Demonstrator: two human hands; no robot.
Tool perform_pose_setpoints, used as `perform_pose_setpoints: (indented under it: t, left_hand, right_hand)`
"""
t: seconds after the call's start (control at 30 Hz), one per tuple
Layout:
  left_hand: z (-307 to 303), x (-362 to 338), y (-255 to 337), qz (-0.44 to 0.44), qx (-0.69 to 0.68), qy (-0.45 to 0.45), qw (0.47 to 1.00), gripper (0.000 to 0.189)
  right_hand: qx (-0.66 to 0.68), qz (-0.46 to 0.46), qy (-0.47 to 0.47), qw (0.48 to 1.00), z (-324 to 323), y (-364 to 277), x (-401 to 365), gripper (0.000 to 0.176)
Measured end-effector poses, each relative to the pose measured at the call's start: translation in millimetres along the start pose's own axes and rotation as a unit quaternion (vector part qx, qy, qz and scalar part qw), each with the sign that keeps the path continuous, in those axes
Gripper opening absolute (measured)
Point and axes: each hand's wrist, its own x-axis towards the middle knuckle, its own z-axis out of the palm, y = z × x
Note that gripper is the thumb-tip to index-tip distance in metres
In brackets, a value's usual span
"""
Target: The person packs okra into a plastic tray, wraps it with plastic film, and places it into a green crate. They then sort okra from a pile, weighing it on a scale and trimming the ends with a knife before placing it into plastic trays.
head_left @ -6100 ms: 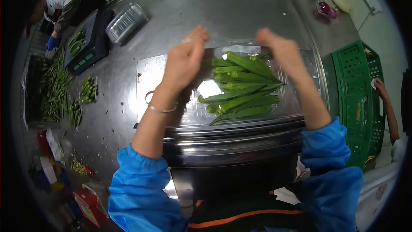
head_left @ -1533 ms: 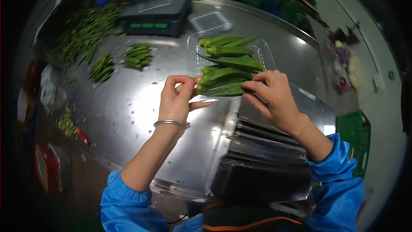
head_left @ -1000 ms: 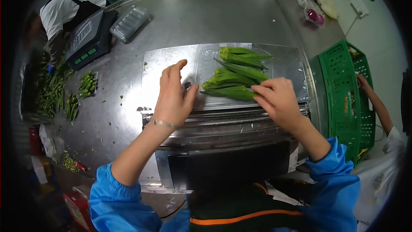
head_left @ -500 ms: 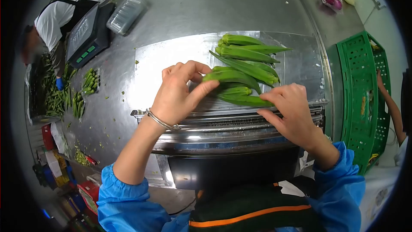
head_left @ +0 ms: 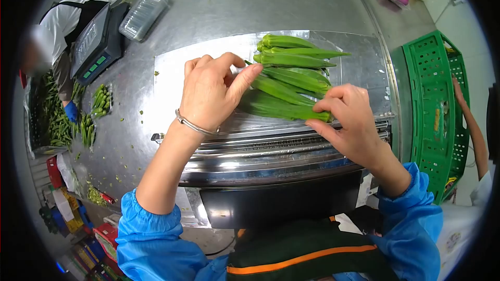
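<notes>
Several green okra pods [head_left: 297, 61] lie side by side in a clear plastic tray on the metal plate of a wrapping machine [head_left: 271, 148]. My right hand [head_left: 351, 122] pinches the stem end of the nearest okra [head_left: 276, 108] between thumb and fingers, at the row's right side. At the left ends of the pods is my left hand [head_left: 211, 91], its fingers curved and the thumb apart from the index finger, with nothing visibly gripped. A bracelet [head_left: 192, 124] circles my left wrist. The pods hide most of the tray.
A scale [head_left: 94, 47] and a clear empty tray [head_left: 144, 16] stand at the upper left. Beyond them, a co-worker's blue-gloved hand [head_left: 71, 110] is at an okra pile [head_left: 57, 125]. A green crate [head_left: 429, 119] stands on the right, with another person's arm [head_left: 474, 130] beside it.
The nearest okra now lies with its stem end at my right fingers, pointing left. My left hand has let go of an okra and moved up and left.
</notes>
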Motion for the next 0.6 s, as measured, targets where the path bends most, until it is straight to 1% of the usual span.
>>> perform_pose_setpoints:
  t: [0.03,0.1,0.13,0.2,0.23,0.3,0.33,0.37,0.4,0.43,0.47,0.5,0.53,0.57,0.6]
  left_hand:
    - [1,-1,0,0.000,-0.002,0.000,1.000,0.027]
    - [2,-4,-2,0.037,-0.091,0.009,0.995,0.023]
    - [2,-5,-2,0.067,-0.076,0.004,0.995,0.021]
    - [4,-6,-6,0.062,-0.082,-0.007,0.995,0.021]
    - [5,-6,-8,0.057,-0.086,-0.016,0.994,0.022]
    - [1,-4,-5,0.043,-0.094,-0.028,0.994,0.022]
    - [-1,-3,-3,-0.011,-0.109,-0.042,0.993,0.022]
    - [-1,-2,-2,-0.064,-0.125,-0.057,0.989,0.023]
    - [0,-2,-3,-0.063,-0.127,-0.056,0.988,0.023]
    - [0,-2,-5,-0.049,-0.119,-0.001,0.992,0.025]
    - [1,-3,-9,-0.034,-0.112,0.052,0.992,0.027]
    - [-2,-4,-15,-0.011,-0.117,0.060,0.991,0.036]
    - [-6,-6,-17,-0.040,-0.169,0.034,0.984,0.042]
    - [-9,-9,-16,-0.070,-0.219,0.007,0.973,0.049]
    - [-10,-12,-18,-0.069,-0.219,0.005,0.973,0.049]
  right_hand:
    - [-0.001,0.000,-0.001,1.000,0,-1,-1,0.029]
    - [-0.011,0.025,0.008,1.000,-1,-2,-3,0.025]
    - [-0.010,0.026,0.007,1.000,1,1,-5,0.025]
    - [-0.019,-0.003,0.035,0.999,5,9,-8,0.022]
    - [-0.019,-0.003,0.035,0.999,7,9,-9,0.022]
    - [0.040,0.017,0.059,0.997,9,9,-10,0.019]
    - [0.040,0.018,0.058,0.997,7,8,-9,0.019]
    - [0.027,0.018,0.100,0.994,3,6,-7,0.021]
    - [0.014,0.017,0.142,0.990,0,6,-5,0.023]
    - [0.011,0.017,0.141,0.990,-3,9,-3,0.023]
    - [0.034,0.047,0.151,0.987,-6,14,0,0.025]
    - [0.057,0.077,0.161,0.982,-9,17,0,0.027]
    - [0.083,0.109,0.126,0.983,-13,18,0,0.031]
    - [0.082,0.111,0.127,0.982,-13,19,0,0.031]
    - [0.077,0.074,0.114,0.988,-12,20,1,0.030]
